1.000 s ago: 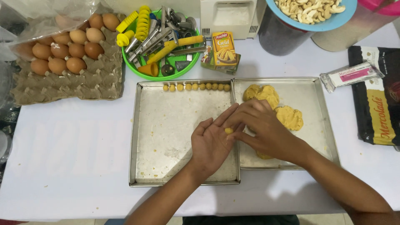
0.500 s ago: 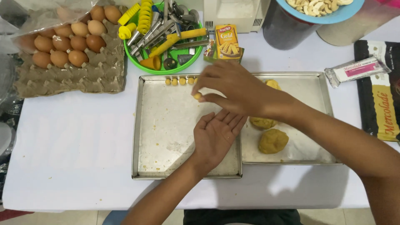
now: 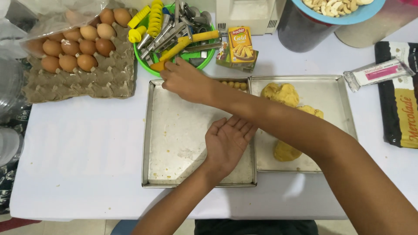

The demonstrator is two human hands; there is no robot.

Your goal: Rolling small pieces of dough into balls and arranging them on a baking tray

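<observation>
My right hand (image 3: 187, 80) reaches across to the far left corner of the left metal tray (image 3: 183, 130), fingertips pinched together beside the green bowl. The small dough ball it carries is hidden under the fingers. My left hand (image 3: 228, 141) rests palm up and open over the same tray, holding nothing. A short row of small dough balls (image 3: 235, 85) shows at the tray's far edge, partly covered by my forearm. Yellow dough lumps (image 3: 283, 93) lie in the right metal tray (image 3: 331, 93).
A green bowl (image 3: 191, 55) of metal and yellow tools stands behind the trays. An egg carton (image 3: 78, 65) sits at the far left, a small yellow box (image 3: 241, 43) and a blue bowl of cashews (image 3: 339, 8) at the back, a wrapped bar (image 3: 379, 72) and a dark package (image 3: 402, 100) at the right.
My right hand took a rolled ball from my left palm and moved it leftwards along the tray's far edge to the corner. My left hand stayed open, palm up.
</observation>
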